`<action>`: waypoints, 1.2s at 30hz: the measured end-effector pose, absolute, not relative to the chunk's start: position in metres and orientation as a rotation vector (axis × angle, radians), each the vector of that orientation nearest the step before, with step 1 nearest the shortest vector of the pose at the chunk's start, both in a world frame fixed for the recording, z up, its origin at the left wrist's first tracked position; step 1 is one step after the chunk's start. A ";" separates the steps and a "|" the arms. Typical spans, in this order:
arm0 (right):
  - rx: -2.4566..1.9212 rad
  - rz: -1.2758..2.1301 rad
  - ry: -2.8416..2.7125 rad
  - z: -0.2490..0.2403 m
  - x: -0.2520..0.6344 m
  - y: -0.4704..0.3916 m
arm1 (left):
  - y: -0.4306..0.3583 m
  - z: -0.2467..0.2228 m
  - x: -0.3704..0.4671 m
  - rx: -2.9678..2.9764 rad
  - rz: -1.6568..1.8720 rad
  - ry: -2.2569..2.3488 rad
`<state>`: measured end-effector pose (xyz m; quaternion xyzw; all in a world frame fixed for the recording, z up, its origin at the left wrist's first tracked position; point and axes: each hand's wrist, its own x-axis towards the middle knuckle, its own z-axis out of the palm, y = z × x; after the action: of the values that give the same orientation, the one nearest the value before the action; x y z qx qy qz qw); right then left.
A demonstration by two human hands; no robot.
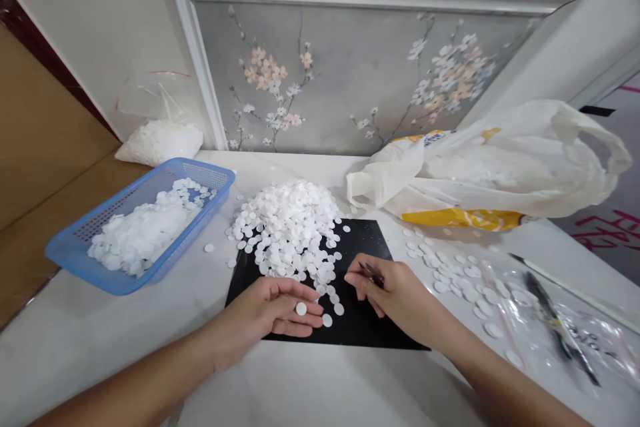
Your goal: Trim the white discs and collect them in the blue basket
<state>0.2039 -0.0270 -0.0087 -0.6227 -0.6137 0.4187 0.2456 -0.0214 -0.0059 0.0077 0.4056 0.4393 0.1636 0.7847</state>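
Palm up, my left hand (285, 310) has its fingers stretched out, and one small round white disc (301, 308) rests on them. My right hand (383, 285) is closed around a small dark tool (371, 273) that looks like tweezers; its tip is partly hidden by the fingers. Between and beyond my hands rises a heap of white discs (293, 220). The heap spreads over the back of a black mat (350, 330), with a few loose discs near my left fingertips. My right hand is above the mat's right side, apart from the heap.
At the left stands a blue basket (113, 285) of white discs, with a clear bag (163, 140) of white pieces behind it. A white plastic bag (480, 173) lies back right. Scattered discs (445, 273), clear zip bags (610, 360) and a black craft knife (560, 327) lie at the right.
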 end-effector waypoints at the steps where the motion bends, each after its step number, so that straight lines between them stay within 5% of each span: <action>1: -1.693 1.087 -1.692 -0.008 0.205 -0.026 | -0.006 0.009 -0.021 0.871 0.352 0.952; 11: -1.370 1.068 -2.087 -0.009 0.202 -0.030 | -0.006 0.001 -0.024 0.944 0.374 0.882; 24: -1.515 1.257 -1.904 -0.003 0.187 -0.039 | -0.007 0.001 -0.022 0.972 0.367 0.932; 30: -1.567 0.955 -2.081 -0.003 0.171 -0.045 | -0.011 -0.001 -0.021 0.950 0.434 0.918; 36: -1.614 1.095 -1.959 -0.001 0.173 -0.040 | -0.010 0.011 -0.020 0.968 0.472 0.962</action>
<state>0.1730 -0.0396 -0.0014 -0.5736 -0.6960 0.3890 0.1875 -0.0203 -0.0099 0.0113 0.4429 0.4403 0.2162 0.7505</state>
